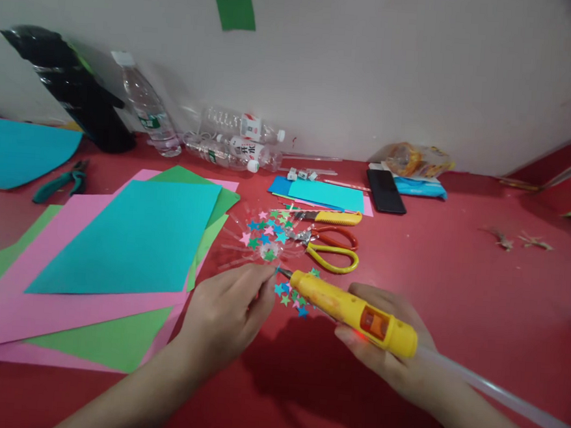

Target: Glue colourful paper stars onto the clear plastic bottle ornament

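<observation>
Away from the back edge of the bench (pixel 476 286), my right grip (pixel 404 372) hugs a yellow glue gun (pixel 340 301) with a clear glue stick (pixel 503 389); my left grip (pixel 225 307) pinches a blue bit (pixel 278 269).

1. Ten o'clock: a tall black container (pixel 79 92); beside it stands a clear bottle (pixel 149 110) with a white cap.
2. Eleven o'clock: clear bottles (pixel 251 128) lie together near the wall (pixel 335 61), a green square (pixel 234 5) higher up.
3. Nine o'clock: teal-handled pliers (pixel 57 185) on the tabletop (pixel 457 272).
4. Two o'clock: a black phone (pixel 386 192) beside a blue packet (pixel 421 188).
</observation>
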Motion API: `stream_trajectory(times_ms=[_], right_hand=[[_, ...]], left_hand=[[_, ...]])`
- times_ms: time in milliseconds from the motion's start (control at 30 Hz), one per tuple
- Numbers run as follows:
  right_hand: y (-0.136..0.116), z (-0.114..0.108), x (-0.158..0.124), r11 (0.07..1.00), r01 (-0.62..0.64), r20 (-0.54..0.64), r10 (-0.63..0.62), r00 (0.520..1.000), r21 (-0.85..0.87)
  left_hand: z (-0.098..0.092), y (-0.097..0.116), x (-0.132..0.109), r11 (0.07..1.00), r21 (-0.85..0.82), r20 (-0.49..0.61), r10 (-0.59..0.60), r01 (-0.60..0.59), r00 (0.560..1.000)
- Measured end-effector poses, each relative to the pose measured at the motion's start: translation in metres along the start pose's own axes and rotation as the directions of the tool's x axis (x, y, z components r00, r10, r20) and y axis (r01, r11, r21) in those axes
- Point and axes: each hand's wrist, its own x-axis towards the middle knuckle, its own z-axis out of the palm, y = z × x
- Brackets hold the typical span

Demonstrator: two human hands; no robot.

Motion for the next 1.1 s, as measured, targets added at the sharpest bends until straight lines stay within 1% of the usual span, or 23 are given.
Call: stream_trajectory(times_ms=[33,67,100,133,200,233,267,300,333,367,400,467,567,700,767,800,900,933,967,1000,1033,1067,1100], right_hand=[[-0.001,0.000,-0.001,0.998,-0.046,-0.011,0.046,0.999,0.036],[0.000,-0.001,-0.001,0.989,-0.106,-0.017,0.108,0.994,0.099],[0.001,-0.001,-0.002,0.968,-0.176,-0.020,0.183,0.983,0.180],[0.003,-0.002,-0.002,0.933,-0.244,-0.021,0.258,0.966,0.264],[0.011,-0.004,0.000,0.840,-0.346,-0.063,0.406,0.912,0.417],[0.016,-0.006,0.002,0.804,-0.378,-0.091,0.466,0.880,0.459],[0.022,-0.007,0.005,0.781,-0.398,-0.077,0.489,0.869,0.481],[0.028,-0.010,0.009,0.771,-0.433,-0.051,0.512,0.858,0.467],[0.035,-0.012,0.013,0.788,-0.473,-0.046,0.531,0.846,0.394],[0.041,-0.014,0.017,0.813,-0.517,-0.049,0.547,0.836,0.268],[0.047,-0.016,0.020,0.815,-0.541,-0.047,0.561,0.826,0.208],[0.058,-0.017,0.026,0.806,-0.584,-0.049,0.589,0.806,0.095],[0.072,-0.015,0.030,0.780,-0.616,-0.056,0.614,0.787,-0.111],[0.079,-0.010,0.028,0.724,-0.580,-0.081,0.598,0.798,-0.373],[0.074,-0.010,0.027,0.703,-0.540,-0.084,0.572,0.816,-0.463],[0.069,-0.011,0.026,0.694,-0.521,-0.088,0.557,0.826,-0.496],[0.043,-0.015,0.025,0.707,-0.450,-0.103,0.476,0.873,-0.545],[0.032,-0.016,0.025,0.745,-0.394,-0.095,0.410,0.907,-0.539],[0.021,-0.016,0.026,0.837,-0.238,-0.080,0.228,0.970,-0.493],[0.010,-0.015,0.027,0.904,-0.055,-0.040,0.042,0.998,-0.423],[0.002,-0.013,0.029,0.932,0.110,0.001,-0.116,0.993,-0.347],[-0.005,-0.011,0.030,0.929,0.233,0.043,-0.230,0.972,-0.289],[-0.008,-0.008,0.032,0.919,0.293,0.063,-0.287,0.956,-0.263]], left_hand=[[-0.001,0.001,0.000,0.999,0.016,-0.017,0.049,-0.049,0.999],[-0.002,0.003,0.000,0.998,0.006,-0.025,0.064,-0.064,0.998],[-0.004,0.005,0.000,0.998,-0.028,-0.019,0.047,-0.047,0.999],[-0.005,0.007,0.000,0.997,-0.081,0.004,0.004,-0.003,1.000],[-0.007,0.011,0.001,0.967,-0.212,0.095,-0.124,0.141,0.988],[-0.008,0.012,0.001,0.933,-0.277,0.152,-0.194,0.231,0.969],[-0.008,0.014,0.001,0.883,-0.340,0.216,-0.261,0.323,0.941],[-0.009,0.015,0.002,0.818,-0.396,0.287,-0.320,0.416,0.903],[-0.009,0.017,0.002,0.741,-0.442,0.362,-0.368,0.506,0.856],[-0.009,0.018,0.002,0.657,-0.477,0.432,-0.403,0.583,0.807],[-0.008,0.018,0.001,0.574,-0.502,0.495,-0.423,0.647,0.759],[-0.005,0.019,-0.001,0.416,-0.537,0.593,-0.433,0.734,0.679],[0.001,0.020,-0.003,0.233,-0.559,0.683,-0.415,0.796,0.601],[0.009,0.022,-0.002,0.074,-0.505,0.774,-0.403,0.860,0.489],[0.011,0.022,0.000,-0.019,-0.493,0.799,-0.406,0.870,0.444],[0.012,0.021,0.001,-0.062,-0.498,0.804,-0.407,0.865,0.433],[0.013,0.017,0.001,-0.151,-0.528,0.803,-0.409,0.836,0.434],[0.013,0.016,0.000,-0.173,-0.533,0.805,-0.404,0.828,0.434],[0.013,0.015,0.000,-0.193,-0.533,0.810,-0.397,0.824,0.432],[0.013,0.014,0.000,-0.211,-0.529,0.818,-0.385,0.822,0.428],[0.012,0.014,0.000,-0.227,-0.522,0.826,-0.373,0.822,0.422],[0.011,0.014,0.000,-0.239,-0.514,0.834,-0.361,0.824,0.416],[0.011,0.015,0.001,-0.249,-0.506,0.842,-0.352,0.826,0.410]])
